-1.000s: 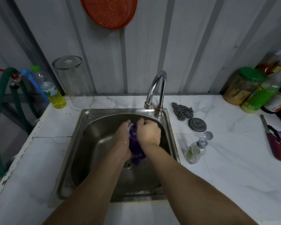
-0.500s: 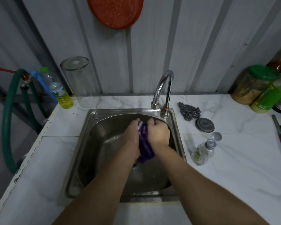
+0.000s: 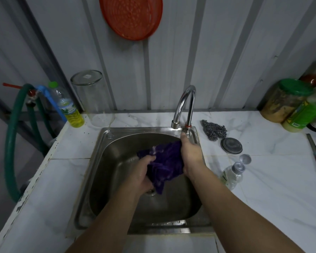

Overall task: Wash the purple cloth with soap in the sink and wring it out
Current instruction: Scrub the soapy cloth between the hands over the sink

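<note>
- Forearms of mine reach from the near edge over the sink [image 3: 98, 179].
- Left hand [image 3: 140, 172] is closed on the lower left of the cloth [image 3: 164, 161], above the drain [image 3: 151, 192].
- Right hand [image 3: 191, 156] clamps the cloth's right edge, by the sink's far right corner.
- Cloth, purple and wet, hangs spread between both hands inside the basin.
- Soap bottle [image 3: 232, 177] lies on the counter [image 3: 263, 179] just right of the sink.
- Tap [image 3: 184, 105] arches behind, scourer [image 3: 214, 131] beside it.
</note>
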